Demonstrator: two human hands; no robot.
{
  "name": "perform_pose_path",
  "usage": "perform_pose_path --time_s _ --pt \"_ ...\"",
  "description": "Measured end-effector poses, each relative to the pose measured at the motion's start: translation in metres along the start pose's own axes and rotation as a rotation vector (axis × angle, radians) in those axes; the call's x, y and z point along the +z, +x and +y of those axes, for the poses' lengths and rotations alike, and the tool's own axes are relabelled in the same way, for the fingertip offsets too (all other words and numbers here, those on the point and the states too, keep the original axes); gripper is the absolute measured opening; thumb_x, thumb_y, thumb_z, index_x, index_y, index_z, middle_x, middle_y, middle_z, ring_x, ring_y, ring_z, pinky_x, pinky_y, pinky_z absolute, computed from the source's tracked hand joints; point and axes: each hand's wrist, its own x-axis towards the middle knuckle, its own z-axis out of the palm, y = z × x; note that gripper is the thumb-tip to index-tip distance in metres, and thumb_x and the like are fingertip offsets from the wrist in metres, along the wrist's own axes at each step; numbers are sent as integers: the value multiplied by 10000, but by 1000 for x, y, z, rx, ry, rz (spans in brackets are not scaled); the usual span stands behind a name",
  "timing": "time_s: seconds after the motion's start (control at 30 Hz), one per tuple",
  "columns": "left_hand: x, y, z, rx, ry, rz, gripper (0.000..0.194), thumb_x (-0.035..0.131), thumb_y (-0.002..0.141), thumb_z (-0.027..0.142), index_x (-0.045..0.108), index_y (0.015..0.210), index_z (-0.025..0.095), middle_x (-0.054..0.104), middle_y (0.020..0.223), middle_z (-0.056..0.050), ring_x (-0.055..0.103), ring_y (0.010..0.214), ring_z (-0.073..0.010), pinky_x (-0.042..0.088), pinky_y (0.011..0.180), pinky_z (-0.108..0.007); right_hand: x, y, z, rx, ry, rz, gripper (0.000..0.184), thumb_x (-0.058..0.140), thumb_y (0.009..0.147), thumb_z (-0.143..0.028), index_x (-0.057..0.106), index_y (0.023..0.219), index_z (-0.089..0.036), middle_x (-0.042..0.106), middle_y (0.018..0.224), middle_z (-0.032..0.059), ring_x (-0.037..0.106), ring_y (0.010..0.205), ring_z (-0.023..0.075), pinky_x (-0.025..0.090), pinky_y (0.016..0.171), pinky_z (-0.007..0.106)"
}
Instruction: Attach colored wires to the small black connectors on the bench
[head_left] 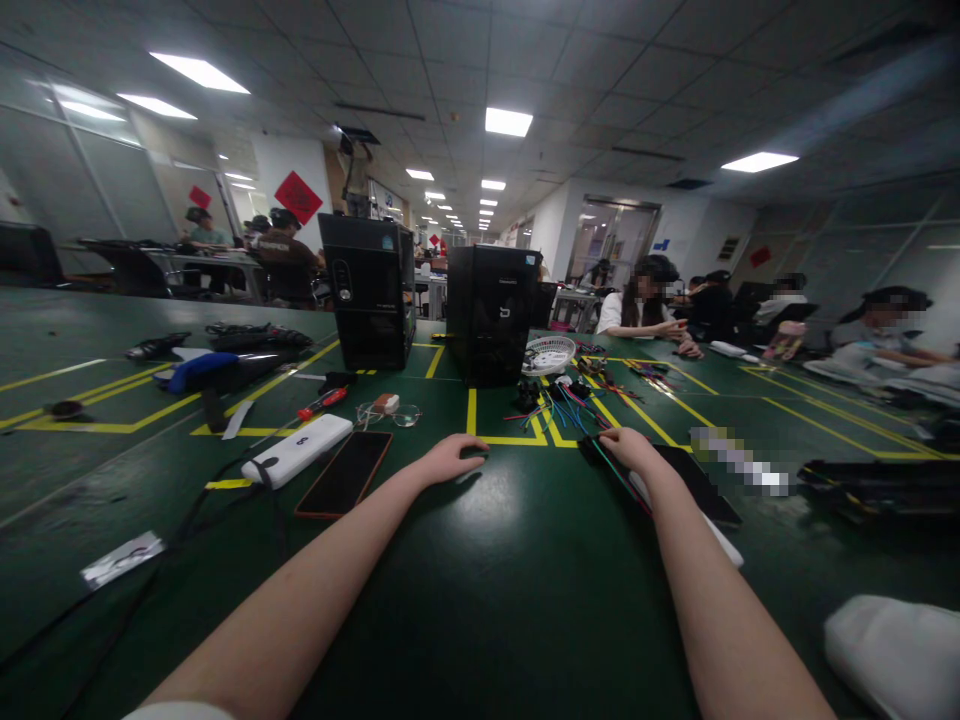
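Note:
My left hand (452, 460) is just above or resting on the green table, its thumb and fingers apart and nothing between them. A dark phone (345, 474) with a brown edge lies to its left. Closed at the fingertips, my right hand (631, 448) seems to pinch thin coloured wires (616, 466), though the exact grip is small and partly hidden. Beneath that hand and wrist lies a flat black tablet-like thing (694, 484). A tangle of coloured wires (559, 402) spreads between the hands, farther back.
Two black computer towers (367, 300) (491, 315) stand ahead. To the left are a white power bank (300, 448), a red screwdriver (322, 403), glasses (405, 415) and black cables. A white basket (550, 354) sits behind the wires. Black part (870, 490) and white bundle (900, 650) lie right. People sit beyond.

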Motion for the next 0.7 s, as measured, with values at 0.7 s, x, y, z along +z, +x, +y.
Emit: perform_pose_path --time_s 0.7 --pt "2 1 -1 -29 -4 11 328 539 782 344 609 1063 191 597 1114 -63 518 1056 -219 363 957 -342 16 -8 -55 -164 64 75 262 455 819 -173 617 1021 -134 626 993 84 570 880 145 391 751 211"
